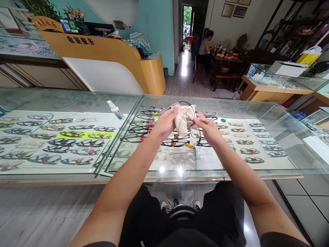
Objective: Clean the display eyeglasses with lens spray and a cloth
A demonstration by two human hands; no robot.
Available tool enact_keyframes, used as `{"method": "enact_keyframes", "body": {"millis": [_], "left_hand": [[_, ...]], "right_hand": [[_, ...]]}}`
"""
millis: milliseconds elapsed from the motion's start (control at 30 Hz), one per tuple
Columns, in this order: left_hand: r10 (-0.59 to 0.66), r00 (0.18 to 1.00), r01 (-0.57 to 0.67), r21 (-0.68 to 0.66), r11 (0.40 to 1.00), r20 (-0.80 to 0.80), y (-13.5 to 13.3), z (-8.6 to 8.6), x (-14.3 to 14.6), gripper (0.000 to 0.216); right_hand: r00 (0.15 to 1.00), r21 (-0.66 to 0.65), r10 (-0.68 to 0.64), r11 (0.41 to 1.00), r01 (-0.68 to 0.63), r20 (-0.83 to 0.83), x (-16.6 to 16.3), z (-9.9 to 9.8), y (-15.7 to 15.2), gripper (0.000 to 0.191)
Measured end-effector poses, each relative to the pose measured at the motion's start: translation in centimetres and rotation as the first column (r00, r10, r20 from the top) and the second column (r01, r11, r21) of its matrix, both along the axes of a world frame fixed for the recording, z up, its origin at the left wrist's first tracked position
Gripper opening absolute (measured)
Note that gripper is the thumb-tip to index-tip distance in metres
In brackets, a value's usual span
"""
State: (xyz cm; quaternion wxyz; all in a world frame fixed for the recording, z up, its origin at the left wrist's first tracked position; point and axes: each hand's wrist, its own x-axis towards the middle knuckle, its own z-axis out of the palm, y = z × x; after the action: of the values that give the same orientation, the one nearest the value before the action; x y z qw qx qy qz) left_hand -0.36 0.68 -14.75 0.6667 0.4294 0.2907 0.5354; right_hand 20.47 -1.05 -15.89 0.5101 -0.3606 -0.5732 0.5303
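Note:
Above the glass counter, my left hand [166,121] is closed around a pale cream cloth [181,121], wrapped over part of a pair of eyeglasses [198,132]. My right hand [205,126] pinches the same eyeglasses at the frame, close to the cloth. A dark, thin temple arm curves up over the cloth, and a rim hangs below my right fingers. The cloth hides much of the lenses. A white spray bottle [115,110] stands on the glass to the left of my hands.
Under the glass countertop [154,164] lie rows of eyeglasses [63,142]. Beyond it stands a curved wooden cashier desk [154,73]. A person [205,51] sits at a dark table in the back right. Another display case [280,85] is at right.

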Motion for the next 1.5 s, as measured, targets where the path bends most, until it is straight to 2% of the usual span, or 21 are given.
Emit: {"method": "enact_keyframes", "body": {"millis": [133,233,500,633,833,1067,1200,1333,1500], "left_hand": [[-0.034,0.999,0.035,0.014,0.999,-0.030,-0.4,0.0,0.3,0.067],[-0.065,0.991,0.072,0.054,0.996,-0.117,-0.7,0.0,0.6,0.069],[-0.003,0.958,0.062,0.198,0.978,-0.288,-1.6,1.1,0.9,0.065],[0.033,0.954,0.020,0.173,0.985,-0.299,-2.1,1.3,1.2,0.063],[0.066,0.942,-0.016,0.151,0.988,-0.330,-1.7,0.7,0.6,0.055],[-0.064,0.935,0.096,0.074,0.993,-0.349,-0.9,0.2,-0.1,0.068],[0.011,0.904,0.034,0.098,0.995,-0.428,-1.1,0.5,0.1,0.064],[0.210,0.902,-0.115,0.258,0.959,-0.378,-1.8,0.6,1.0,0.059],[0.218,0.910,-0.110,0.302,0.947,-0.352,-1.8,0.6,1.2,0.062]], "right_hand": [[1.000,-0.032,0.006,0.999,-0.007,-0.021,-0.2,-0.4,0.0,0.040],[0.999,-0.055,0.027,0.998,-0.029,-0.039,-0.1,-0.5,0.0,0.037],[0.996,-0.065,0.073,0.995,-0.070,0.042,-0.1,-0.3,-0.3,0.042],[0.990,-0.068,0.107,0.993,-0.102,0.089,-0.3,0.5,-0.7,0.046],[0.989,-0.079,0.129,0.989,-0.123,0.075,-0.3,1.0,-0.7,0.048],[0.988,-0.108,0.149,0.984,-0.145,0.033,0.0,0.1,-0.3,0.048],[0.988,-0.108,0.155,0.982,-0.154,0.007,0.0,-0.2,-0.2,0.047],[0.988,-0.099,0.156,0.983,-0.154,0.013,-0.1,-0.5,-0.1,0.046],[0.993,-0.051,0.121,0.991,-0.120,0.011,-0.3,0.0,-0.4,0.049]]}}
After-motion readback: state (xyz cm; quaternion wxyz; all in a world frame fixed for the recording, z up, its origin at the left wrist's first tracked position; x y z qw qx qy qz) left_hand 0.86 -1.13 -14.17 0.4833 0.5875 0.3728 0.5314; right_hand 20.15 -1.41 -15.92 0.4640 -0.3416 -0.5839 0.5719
